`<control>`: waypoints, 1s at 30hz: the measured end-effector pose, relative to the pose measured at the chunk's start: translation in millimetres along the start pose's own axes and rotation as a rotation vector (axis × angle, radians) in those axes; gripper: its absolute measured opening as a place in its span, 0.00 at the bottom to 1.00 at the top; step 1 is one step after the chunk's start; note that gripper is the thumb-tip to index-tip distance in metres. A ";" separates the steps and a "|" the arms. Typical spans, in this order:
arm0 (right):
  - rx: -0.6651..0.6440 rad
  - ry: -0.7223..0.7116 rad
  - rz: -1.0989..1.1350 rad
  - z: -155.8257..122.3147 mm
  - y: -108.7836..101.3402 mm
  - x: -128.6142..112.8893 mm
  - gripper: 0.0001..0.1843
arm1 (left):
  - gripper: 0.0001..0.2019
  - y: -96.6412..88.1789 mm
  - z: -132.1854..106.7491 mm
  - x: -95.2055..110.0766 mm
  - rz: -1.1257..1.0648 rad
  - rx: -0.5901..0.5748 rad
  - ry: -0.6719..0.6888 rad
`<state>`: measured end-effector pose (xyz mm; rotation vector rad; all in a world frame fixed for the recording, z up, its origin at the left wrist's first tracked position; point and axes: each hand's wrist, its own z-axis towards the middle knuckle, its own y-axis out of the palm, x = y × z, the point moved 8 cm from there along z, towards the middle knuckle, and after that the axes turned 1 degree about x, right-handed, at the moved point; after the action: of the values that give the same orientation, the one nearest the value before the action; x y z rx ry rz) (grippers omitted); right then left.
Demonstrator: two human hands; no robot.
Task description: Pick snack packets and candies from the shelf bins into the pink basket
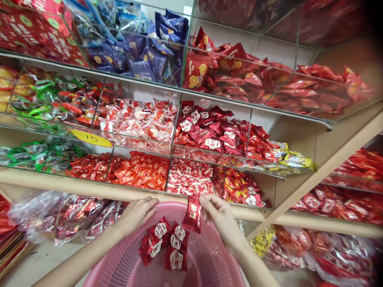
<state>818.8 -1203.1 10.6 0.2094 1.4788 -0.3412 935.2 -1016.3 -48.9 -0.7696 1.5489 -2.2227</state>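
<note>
My right hand pinches a shiny red candy packet by its upper right edge, above the far rim of a pink plastic basket. Several dark red packets with white labels lie together inside the basket. My left hand rests at the far left of the rim, close against the wooden shelf edge. Its fingers are stretched out, with nothing seen in them.
Glass-divided shelves stand ahead, filled with dark red packets, white-and-red candies, orange-red packets and blue packets. A yellow tag reads 15. Clear bags of candy sit below the wooden ledge.
</note>
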 end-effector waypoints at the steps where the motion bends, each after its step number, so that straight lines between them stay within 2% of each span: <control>1: 0.005 -0.001 0.011 0.9 1.6 7.0 0.19 | 0.15 -1.5 1.2 1.3 0.032 -0.026 -0.001; 4: -0.001 -0.005 -0.020 2.0 6.2 16.9 0.18 | 0.15 -6.9 1.7 6.2 0.087 -0.064 -0.011; 7: 0.022 -0.103 -0.175 -1.5 8.7 10.7 0.17 | 0.14 -23.5 1.0 20.8 -0.065 0.033 -0.026; 9: 0.072 -0.262 -0.349 -9.3 11.3 -1.3 0.14 | 0.18 -29.2 0.5 29.8 -0.354 0.035 -0.125; 10: 0.081 -0.354 -0.441 -15.3 15.3 -7.3 0.12 | 0.21 -25.0 -0.4 33.6 -0.575 -0.028 -0.217; 13: -0.019 -0.616 -0.709 -38.1 39.1 -16.9 0.13 | 0.30 -0.5 -8.8 63.3 -1.325 -0.355 -0.453; 14: -0.076 -0.694 -0.801 -46.2 48.4 -17.3 0.15 | 0.29 1.1 -10.3 73.4 -1.511 -0.405 -0.480; 16: -0.165 -0.832 -0.989 -60.8 63.6 -16.3 0.18 | 0.22 -3.0 -9.4 80.4 -1.709 -0.352 -0.484; 19: -0.208 -0.918 -1.145 -70.1 70.9 -15.8 0.19 | 0.16 -9.4 -9.6 75.4 -1.717 -0.229 -0.479; 22: -0.225 -0.860 -1.152 -64.7 64.6 -16.4 0.18 | 0.16 -11.3 -12.7 70.4 -1.612 -0.226 -0.474; 25: -0.222 -0.789 -1.140 -53.0 55.2 -16.8 0.20 | 0.16 -11.6 -15.2 67.6 -1.474 -0.265 -0.415; 27: -0.237 -0.758 -1.142 -44.9 52.9 -14.5 0.24 | 0.16 -9.1 -16.7 67.5 -1.358 -0.312 -0.354; 30: -0.312 -0.670 -1.070 -33.6 56.2 -3.6 0.33 | 0.17 -7.0 -17.4 63.3 -1.269 -0.297 -0.311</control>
<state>806.8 -1138.8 7.3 -0.9079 0.8346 -0.9157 874.3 -1035.1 -31.6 -2.5919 1.3670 -2.3074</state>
